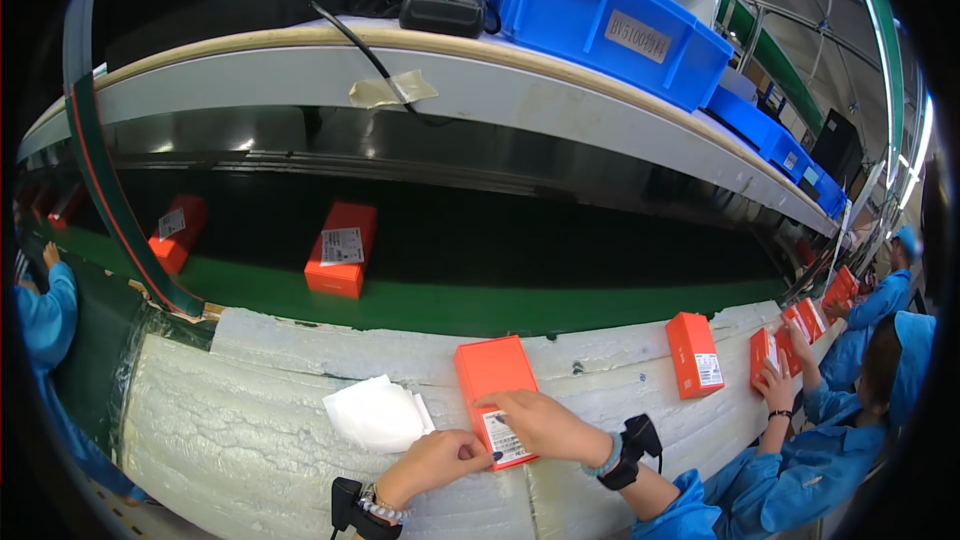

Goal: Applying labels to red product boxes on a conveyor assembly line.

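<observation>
A red box (497,365) lies on the padded bench in front of me, with a white printed label (512,445) on its near part. My left hand (432,467) is at the box's lower left edge. Its thumb and fingertips are pinched together beside the label; what is between them is too small to make out. From the right, my right hand (552,427) reaches over the box and grips it, fingers across the top and thumb by the label. A small pile of white sheets (378,414) rests left of the box, touched by neither hand.
Beyond the bench, a green conveyor belt (450,295) carries labelled red boxes (341,250). Another red box (694,355) stands to the right, near a co-worker (800,470) handling similar boxes. Blue bins (610,20) sit on the shelf overhead. A second person's sleeve (48,315) shows far left.
</observation>
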Motion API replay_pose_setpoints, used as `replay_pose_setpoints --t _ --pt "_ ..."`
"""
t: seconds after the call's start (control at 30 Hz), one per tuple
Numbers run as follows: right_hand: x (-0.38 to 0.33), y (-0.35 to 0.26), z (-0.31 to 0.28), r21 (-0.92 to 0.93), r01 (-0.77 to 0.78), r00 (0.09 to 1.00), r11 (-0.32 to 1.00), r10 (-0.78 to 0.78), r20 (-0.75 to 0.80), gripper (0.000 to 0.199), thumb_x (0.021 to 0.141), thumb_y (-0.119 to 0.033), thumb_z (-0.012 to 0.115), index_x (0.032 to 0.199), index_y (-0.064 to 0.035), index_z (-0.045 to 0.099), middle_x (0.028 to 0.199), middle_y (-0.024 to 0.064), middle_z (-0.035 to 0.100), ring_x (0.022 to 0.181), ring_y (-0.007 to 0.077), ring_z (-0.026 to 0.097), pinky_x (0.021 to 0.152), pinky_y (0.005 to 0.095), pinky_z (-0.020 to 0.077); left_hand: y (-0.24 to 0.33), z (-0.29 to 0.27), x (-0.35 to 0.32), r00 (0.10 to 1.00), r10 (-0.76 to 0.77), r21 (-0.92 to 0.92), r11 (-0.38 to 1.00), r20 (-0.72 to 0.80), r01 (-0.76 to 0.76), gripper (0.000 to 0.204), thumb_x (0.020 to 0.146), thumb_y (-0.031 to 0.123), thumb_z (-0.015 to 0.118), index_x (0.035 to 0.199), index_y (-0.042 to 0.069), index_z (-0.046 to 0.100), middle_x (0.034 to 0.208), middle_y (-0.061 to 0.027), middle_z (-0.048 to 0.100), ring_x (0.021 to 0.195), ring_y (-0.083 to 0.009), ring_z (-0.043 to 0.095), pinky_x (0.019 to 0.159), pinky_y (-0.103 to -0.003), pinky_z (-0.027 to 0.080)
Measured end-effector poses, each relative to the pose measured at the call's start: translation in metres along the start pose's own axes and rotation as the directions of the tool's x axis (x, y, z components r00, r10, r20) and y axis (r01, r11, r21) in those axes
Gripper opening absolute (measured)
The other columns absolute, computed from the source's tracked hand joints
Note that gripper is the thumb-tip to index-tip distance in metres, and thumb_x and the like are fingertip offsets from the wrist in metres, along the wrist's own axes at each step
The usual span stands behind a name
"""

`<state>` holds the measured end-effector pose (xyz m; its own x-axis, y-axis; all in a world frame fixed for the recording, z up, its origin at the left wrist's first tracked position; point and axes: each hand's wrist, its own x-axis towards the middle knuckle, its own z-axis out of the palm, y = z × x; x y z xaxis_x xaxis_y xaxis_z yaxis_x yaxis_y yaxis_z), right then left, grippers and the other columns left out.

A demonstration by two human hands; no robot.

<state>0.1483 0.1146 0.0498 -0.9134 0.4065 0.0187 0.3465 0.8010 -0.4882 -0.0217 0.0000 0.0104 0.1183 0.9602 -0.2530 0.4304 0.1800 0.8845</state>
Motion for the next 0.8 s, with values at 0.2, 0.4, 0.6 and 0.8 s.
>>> replay_pose_setpoints --t 0.2,0.4,0.6,0.8 --pt "-0.009 -0.039 0.039 -0.649 -0.209 0.973 0.731 0.093 -0.209 0.05 0.082 -0.018 0.054 0.132 -0.0116 0.049 0.106 0.0094 0.055 0.104 0.0316 0.051 0.091 0.0544 0.0379 -0.013 -0.001 0.0 0.997 0.039 -0.013 0.999 0.072 -0.039 0.028 0.089 0.032 0.062 0.094 0.004 0.069 0.087 -0.0054 0.07 0.078 -0.0151 0.064 0.075 -0.027 0.049" --pt "0.022 0.022 0.023 -0.661 -0.335 0.89 0.671 -0.005 -0.456 0.05 0.081 -0.019 0.057 0.129 -0.0112 0.05 0.127 0.0136 0.046 0.119 0.0342 0.044 0.104 0.0636 0.0238 -0.025 -0.007 0.004 0.981 0.036 -0.05 0.998 0.189 -0.027 0.03 0.094 0.032 0.055 0.101 0.004 0.067 0.094 -0.0053 0.07 0.085 -0.0138 0.064 0.079 -0.026 0.048" --pt "0.025 0.004 0.024 -0.521 -0.072 0.937 0.851 -0.12 -0.327 0.045 0.081 -0.021 0.06 0.124 -0.01 0.053 0.124 0.0083 0.05 0.124 0.0324 0.041 0.106 0.0597 0.0236 -0.041 -0.009 0.01 0.977 0.032 -0.099 0.995 0.211 -0.011 0.033 0.096 0.029 0.05 0.102 0.001 0.066 0.097 -0.0048 0.07 0.087 -0.0132 0.064 0.082 -0.025 0.048" --pt "-0.006 0.01 0.025 -0.38 0.06 0.964 0.923 -0.153 -0.218 0.037 0.082 -0.024 0.057 0.118 -0.0131 0.056 0.123 0.004 0.053 0.126 0.0304 0.039 0.107 0.0602 0.0195 -0.051 -0.003 0.009 0.986 0.004 -0.117 0.993 0.167 0.016 0.036 0.097 0.03 0.047 0.105 0.0 0.064 0.099 -0.0056 0.07 0.087 -0.0142 0.065 0.082 -0.027 0.049"
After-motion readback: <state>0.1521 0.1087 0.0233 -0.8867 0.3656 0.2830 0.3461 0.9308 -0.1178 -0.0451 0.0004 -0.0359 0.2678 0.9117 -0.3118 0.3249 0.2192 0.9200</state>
